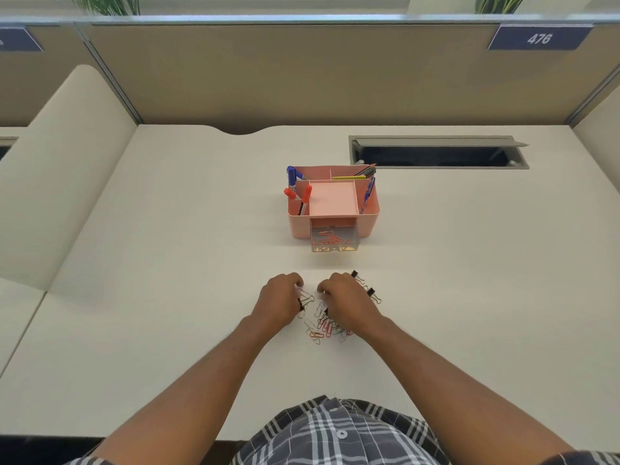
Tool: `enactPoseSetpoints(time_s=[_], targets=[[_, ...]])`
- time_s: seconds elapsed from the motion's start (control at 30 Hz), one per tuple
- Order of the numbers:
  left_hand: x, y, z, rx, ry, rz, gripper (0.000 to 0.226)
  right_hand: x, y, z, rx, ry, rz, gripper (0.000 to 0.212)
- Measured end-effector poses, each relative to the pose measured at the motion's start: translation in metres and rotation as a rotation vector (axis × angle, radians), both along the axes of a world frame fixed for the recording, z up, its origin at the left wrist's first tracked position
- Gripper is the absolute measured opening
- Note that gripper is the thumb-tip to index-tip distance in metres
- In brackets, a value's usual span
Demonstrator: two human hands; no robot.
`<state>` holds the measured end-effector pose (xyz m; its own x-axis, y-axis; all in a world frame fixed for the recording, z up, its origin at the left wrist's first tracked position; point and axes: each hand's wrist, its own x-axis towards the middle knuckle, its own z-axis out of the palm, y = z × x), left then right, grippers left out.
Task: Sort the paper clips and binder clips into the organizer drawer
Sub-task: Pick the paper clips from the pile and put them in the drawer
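Observation:
A pink desk organizer point(297, 226) stands mid-desk with its clear drawer point(335, 241) pulled out toward me; several red and silver paper clips lie inside. Closer to me, a loose pile of coloured paper clips point(323, 325) is spread on the desk. Black binder clips point(370, 293) lie just right of the pile, partly behind my right hand. My left hand point(278, 302) and my right hand point(345, 302) sit knuckles-up over the pile with fingers curled down onto it. What each fingertip holds is hidden.
Pens and markers point(292, 182) stand in the organizer's upper compartments. An open cable slot point(436, 152) is set into the desk at the back right. A beige partition wall point(318, 72) closes the far side. The desk's front edge is near my body.

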<state>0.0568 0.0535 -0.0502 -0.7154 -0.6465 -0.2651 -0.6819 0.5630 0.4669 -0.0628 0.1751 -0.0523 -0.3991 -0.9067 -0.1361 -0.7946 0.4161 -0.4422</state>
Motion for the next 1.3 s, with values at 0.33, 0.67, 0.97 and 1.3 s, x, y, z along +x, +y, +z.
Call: enactPoseSetpoints(time_s=[0.33,0.67,0.97,1.3], targets=[[-0.006,0.0,0.006,0.016,-0.052,-0.053,0.008,0.009,0.006,0.003,0.141,0.107,0.087,0.02],[-0.004,0.0,0.017,0.114,0.183,0.049,0.007,-0.003,0.004,0.022,-0.091,-0.015,-0.059,0.017],[-0.064,-0.013,0.063,-0.014,0.524,0.037,0.014,-0.051,-0.025,0.073,-0.396,0.026,-0.233,0.027],[-0.055,-0.019,0.039,-0.155,0.435,0.003,0.019,-0.063,-0.006,0.052,-0.264,0.108,-0.335,0.026]])
